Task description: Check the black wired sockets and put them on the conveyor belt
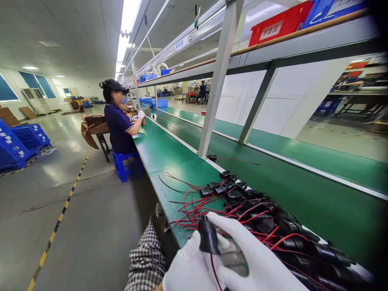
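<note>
Left hand: we have it white-gloved, curled in a grip.
Right hand: we hold it arched, also gloved, beside the left.

bright ceiling tubes — floor glare — dark right edge

Here's the long green bench, heaped at its near end with black parts, their red and black wires sprawling across the top! Up above, the shelf carries a red bin beside a blue bin.
</note>
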Demonstrator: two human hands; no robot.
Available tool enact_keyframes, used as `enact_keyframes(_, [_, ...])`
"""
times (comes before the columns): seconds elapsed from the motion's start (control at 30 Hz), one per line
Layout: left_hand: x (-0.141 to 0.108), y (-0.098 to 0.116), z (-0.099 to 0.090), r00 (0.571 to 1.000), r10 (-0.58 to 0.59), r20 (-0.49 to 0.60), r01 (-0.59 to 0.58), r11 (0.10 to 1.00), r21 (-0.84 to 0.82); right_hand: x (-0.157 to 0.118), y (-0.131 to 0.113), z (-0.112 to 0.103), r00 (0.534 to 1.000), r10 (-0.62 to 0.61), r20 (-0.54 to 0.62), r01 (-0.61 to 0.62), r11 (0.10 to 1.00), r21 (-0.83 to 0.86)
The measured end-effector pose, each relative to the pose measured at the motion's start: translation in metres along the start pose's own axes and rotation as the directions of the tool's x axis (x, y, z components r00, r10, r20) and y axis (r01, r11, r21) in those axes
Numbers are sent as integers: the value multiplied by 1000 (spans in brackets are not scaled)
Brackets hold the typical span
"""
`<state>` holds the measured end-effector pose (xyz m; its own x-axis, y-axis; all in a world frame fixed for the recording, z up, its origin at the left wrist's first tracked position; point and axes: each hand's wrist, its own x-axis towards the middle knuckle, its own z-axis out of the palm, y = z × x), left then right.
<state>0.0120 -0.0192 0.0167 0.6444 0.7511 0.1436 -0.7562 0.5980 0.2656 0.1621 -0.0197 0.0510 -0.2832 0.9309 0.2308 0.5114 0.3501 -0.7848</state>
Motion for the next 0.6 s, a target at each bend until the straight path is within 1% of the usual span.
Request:
enact_keyframes(0.1, [5,0,18,1000,-10,-12,8,992,-129,10,-2,1,991,125,41,-127,991,33])
enact_keyframes(0.17, [6,1,25,999,-15,-28,9,980,-200,16,-4,-1,983,174,64,-179,981,77])
enact_keyframes(0.27, [6,2,29,999,-4,-53,-9,969,-247,20,-6,-4,981,169,100,-184,966,180])
enact_keyframes(0.33, [7,2,29,998,1,-62,-16,968,-249,20,-6,-4,986,144,84,-160,959,232])
enact_keyframes(0.4, [8,2,28,998,-4,-64,-11,972,-235,19,-6,-3,989,135,65,-147,959,244])
enact_keyframes(0.47, [9,0,26,997,-9,-72,-6,980,-199,18,-5,-3,989,140,53,-148,964,220])
enact_keyframes(0.5, [9,0,24,997,-9,-79,-3,988,-153,18,-4,-3,989,138,50,-145,971,193])
enact_keyframes(0.57, [8,3,21,995,12,-101,-11,1000,19,16,-2,-3,995,99,1,-99,992,82])
enact_keyframes(0.6, [7,5,20,992,44,-114,-26,988,153,15,-1,-3,998,41,-53,-41,999,-1])
